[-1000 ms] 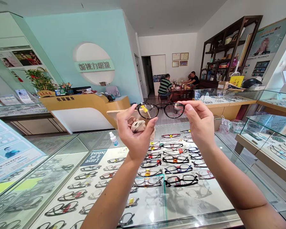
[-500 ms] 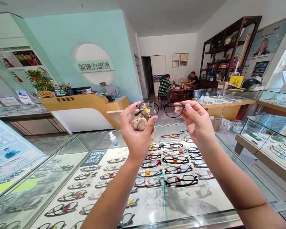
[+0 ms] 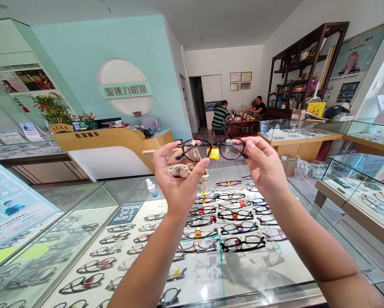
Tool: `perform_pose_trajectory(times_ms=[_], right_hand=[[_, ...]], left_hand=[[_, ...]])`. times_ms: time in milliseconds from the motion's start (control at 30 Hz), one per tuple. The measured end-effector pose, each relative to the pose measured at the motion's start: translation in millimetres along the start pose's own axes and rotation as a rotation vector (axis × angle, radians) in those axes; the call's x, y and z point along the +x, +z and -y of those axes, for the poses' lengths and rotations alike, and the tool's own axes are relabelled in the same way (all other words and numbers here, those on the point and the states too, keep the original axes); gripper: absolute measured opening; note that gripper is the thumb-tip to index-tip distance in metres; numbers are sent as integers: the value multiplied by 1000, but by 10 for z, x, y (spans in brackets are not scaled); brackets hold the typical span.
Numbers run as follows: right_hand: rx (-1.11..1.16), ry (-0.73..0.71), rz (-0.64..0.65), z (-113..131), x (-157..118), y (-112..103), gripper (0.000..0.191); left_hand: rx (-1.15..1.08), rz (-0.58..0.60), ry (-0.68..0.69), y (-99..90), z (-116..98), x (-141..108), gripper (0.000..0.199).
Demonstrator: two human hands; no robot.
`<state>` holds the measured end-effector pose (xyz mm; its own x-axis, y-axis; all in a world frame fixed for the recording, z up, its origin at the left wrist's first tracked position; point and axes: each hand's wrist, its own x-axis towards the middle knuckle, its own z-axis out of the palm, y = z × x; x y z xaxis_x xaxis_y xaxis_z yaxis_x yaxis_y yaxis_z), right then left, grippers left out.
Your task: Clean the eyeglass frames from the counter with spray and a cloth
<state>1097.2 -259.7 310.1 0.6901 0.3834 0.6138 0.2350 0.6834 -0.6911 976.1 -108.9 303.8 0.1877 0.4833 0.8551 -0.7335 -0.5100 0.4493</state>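
Note:
Black-rimmed eyeglasses (image 3: 214, 145) are held up level between both hands, above a glass display case (image 3: 259, 273). A yellow tag (image 3: 213, 153) shows near the nose bridge. My left hand (image 3: 181, 179) grips the left end of the frame and also has a crumpled beige cloth (image 3: 180, 170) in its palm. At the right end, the fingertips and thumb of my right hand (image 3: 267, 164) pinch the frame. Rows of glasses with coloured tags lie beneath the glass.
A small white spray bottle (image 3: 152, 188) stands on the case beyond my left forearm. A blue-and-white sign (image 3: 15, 205) is at the left. Other glass cases (image 3: 365, 179) stand at right. Two people sit at a far table.
The glasses have tilted, and the yellow tag now shows at the bridge rather than behind the left lens. My left hand has shifted slightly left, and more of the cloth hangs out.

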Motion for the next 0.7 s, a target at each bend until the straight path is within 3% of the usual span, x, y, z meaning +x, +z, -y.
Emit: perform_pose_trajectory(times_ms=[233,500,700], right_hand=[[-10,-7,14,21,-24,9,15],[-18,13,1,-6,-18,20,19],[-35,-28,36,14,-31,13,17]], left_hand=[[-36,7,-72,2,-43,-19,60],[67,-57,-205,46,-184,-38,62],[-179,-36,-400,49,-159,7,60]])
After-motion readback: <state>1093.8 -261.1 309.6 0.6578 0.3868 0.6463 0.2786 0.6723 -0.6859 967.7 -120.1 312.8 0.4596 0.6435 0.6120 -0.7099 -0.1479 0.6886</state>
